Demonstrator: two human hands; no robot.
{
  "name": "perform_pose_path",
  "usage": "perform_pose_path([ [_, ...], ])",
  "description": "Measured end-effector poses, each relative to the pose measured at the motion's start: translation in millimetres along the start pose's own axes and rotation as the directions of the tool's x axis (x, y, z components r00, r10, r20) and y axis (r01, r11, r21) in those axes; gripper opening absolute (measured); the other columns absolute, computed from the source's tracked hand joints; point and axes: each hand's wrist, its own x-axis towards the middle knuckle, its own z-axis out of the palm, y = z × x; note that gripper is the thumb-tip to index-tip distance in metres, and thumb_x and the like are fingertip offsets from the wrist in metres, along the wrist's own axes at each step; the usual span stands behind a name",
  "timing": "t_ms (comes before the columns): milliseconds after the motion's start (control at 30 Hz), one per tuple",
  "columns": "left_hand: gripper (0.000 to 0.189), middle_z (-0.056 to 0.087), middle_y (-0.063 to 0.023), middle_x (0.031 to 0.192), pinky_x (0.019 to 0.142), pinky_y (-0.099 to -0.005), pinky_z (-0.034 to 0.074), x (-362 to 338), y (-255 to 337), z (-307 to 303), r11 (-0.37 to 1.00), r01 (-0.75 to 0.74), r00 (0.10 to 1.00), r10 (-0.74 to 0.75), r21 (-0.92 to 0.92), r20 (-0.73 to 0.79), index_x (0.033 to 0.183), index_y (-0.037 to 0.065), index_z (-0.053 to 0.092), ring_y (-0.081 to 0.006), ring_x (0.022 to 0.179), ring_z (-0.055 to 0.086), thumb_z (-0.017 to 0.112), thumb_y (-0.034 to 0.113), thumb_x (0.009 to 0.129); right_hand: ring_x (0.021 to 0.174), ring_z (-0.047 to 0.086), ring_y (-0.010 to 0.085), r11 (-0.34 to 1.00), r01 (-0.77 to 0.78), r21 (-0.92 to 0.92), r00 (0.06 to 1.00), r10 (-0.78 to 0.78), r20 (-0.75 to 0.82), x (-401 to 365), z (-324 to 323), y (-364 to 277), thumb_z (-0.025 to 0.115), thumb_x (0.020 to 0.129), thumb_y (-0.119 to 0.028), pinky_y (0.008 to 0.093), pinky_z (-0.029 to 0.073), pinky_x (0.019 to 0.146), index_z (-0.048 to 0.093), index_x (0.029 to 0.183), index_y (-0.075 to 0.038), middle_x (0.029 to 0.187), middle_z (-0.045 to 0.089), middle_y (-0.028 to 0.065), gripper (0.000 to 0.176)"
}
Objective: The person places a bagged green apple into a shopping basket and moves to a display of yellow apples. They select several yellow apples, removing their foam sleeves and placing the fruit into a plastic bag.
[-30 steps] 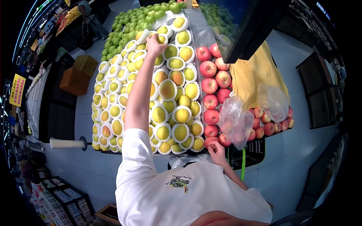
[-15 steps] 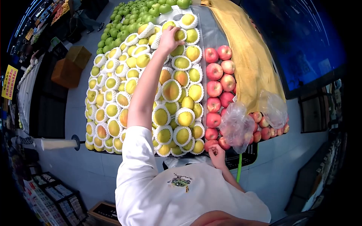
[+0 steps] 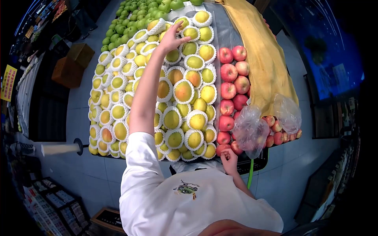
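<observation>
My left hand (image 3: 173, 37) reaches far over the display with its fingers spread. Thumb and fingertips come right up to a yellow-green, pear-like fruit in a white foam net (image 3: 191, 33) near the back of the rows. Many more of these netted fruits (image 3: 183, 91), some with an orange blush, lie below and left of the arm. By the front edge, my right hand (image 3: 229, 161) is closed with curled fingers, nothing showing in them. It is close against the nearest red apple (image 3: 223, 148) of the column on the right.
Green apples (image 3: 136, 17) are heaped at the back left. A yellow cloth (image 3: 267, 59) covers the right side, with clear plastic bags (image 3: 250, 128) over the apples. A black basket (image 3: 258, 162) with a green strap (image 3: 251, 175) sits at the front. A roll (image 3: 61, 149) sticks out left.
My left hand has lifted off the fruit it was touching and its fingers have spread. The view has shifted slightly; my right hand stays curled by the apples.
</observation>
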Motion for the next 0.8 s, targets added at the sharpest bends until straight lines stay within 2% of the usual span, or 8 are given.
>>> perform_pose_path([
  [100,0.078,0.062,-0.0175,0.136,0.1,-0.0409,0.054,-16,-7,-28,0.993,0.115,0.993,-0.116,-0.03,-0.018,0.142,0.004,0.059,-0.0281,0.12,0.065,0.085,0.049,0.083,0.066,0.054,0.0021,1.0,0.004,0.006,1.0,-0.004,-0.001,-2,0,6,0.067,0.094,0.003,0.0199,0.043,0.059,0.065,0.098,-0.002,0.076,0.062,-0.0025,0.007],
  [167,0.067,0.071,-0.0171,0.12,0.097,-0.0405,0.055,-34,-2,-43,0.942,0.315,0.918,-0.333,0.114,0.216,0.132,0.003,0.067,-0.0271,0.112,0.069,0.084,0.048,0.084,0.066,0.054,0.0019,1.0,0.001,0.026,1.0,-0.001,0.005,-1,1,6,0.067,0.094,0.003,0.0198,0.043,0.059,0.065,0.097,-0.002,0.076,0.062,-0.0026,0.007],
  [233,0.072,0.074,-0.0187,0.112,0.095,-0.045,0.053,-59,-1,-41,0.93,0.177,0.954,-0.243,0.323,0.178,0.123,0.002,0.07,-0.0323,0.104,0.07,0.081,0.06,0.081,0.066,0.061,0.0077,1.0,-0.02,0.005,1.0,0.02,-0.006,0,0,6,0.068,0.091,0.001,0.0245,0.05,0.062,0.066,0.097,-0.002,0.077,0.068,0.0038,0.007],
  [300,0.083,0.074,-0.0172,0.11,0.098,-0.049,0.047,-71,16,-37,0.813,0.182,0.915,-0.346,0.553,0.208,0.122,0.006,0.067,-0.0337,0.106,0.068,0.08,0.071,0.072,0.066,0.061,0.0074,1.0,-0.013,0.005,1.0,0.013,0.001,1,0,10,0.068,0.091,0.001,0.0245,0.049,0.061,0.066,0.097,-0.001,0.077,0.068,0.0037,0.007],
  [400,0.085,0.073,-0.0157,0.108,0.101,-0.0496,0.041,-87,11,-19,0.794,0.064,0.984,-0.151,0.604,0.095,0.121,0.008,0.063,-0.0321,0.111,0.066,0.081,0.072,0.068,0.064,0.06,0.0067,1.0,-0.005,-0.014,1.0,0.005,0.003,3,-1,11,0.068,0.09,0.002,0.0244,0.049,0.058,0.066,0.096,-0.001,0.076,0.067,0.003,0.007],
  [533,0.083,0.074,-0.0133,0.111,0.104,-0.0453,0.04,-87,11,-7,0.737,0.084,0.987,-0.156,0.67,0.049,0.119,0.005,0.063,-0.028,0.118,0.063,0.085,0.064,0.065,0.061,0.059,0.006,0.998,-0.044,0.047,0.999,0.043,0.007,7,0,18,0.067,0.091,0.002,0.0236,0.048,0.055,0.064,0.096,-0.001,0.074,0.065,0.0018,0.007],
  [700,0.073,0.074,-0.0146,0.108,0.108,-0.047,0.038,-89,19,-11,0.741,0.077,0.974,-0.199,0.667,0.108,0.112,0.005,0.067,-0.0281,0.116,0.063,0.075,0.064,0.07,0.062,0.06,0.0058,0.981,-0.08,0.175,0.996,0.072,0.055,9,-3,16,0.064,0.094,0.003,0.0226,0.049,0.055,0.063,0.1,0.0,0.074,0.065,0.0018,0.007],
  [800,0.081,0.07,-0.0172,0.124,0.12,-0.049,0.027,-96,7,-7,0.77,0.046,0.982,-0.152,0.636,0.112,0.12,0.003,0.068,-0.0274,0.131,0.056,0.071,0.067,0.071,0.059,0.059,0.0058,0.976,-0.077,0.204,0.992,0.055,0.112,10,-5,16,0.06,0.096,0.003,0.0215,0.048,0.054,0.06,0.104,0.001,0.076,0.064,0.0017,0.008],
])
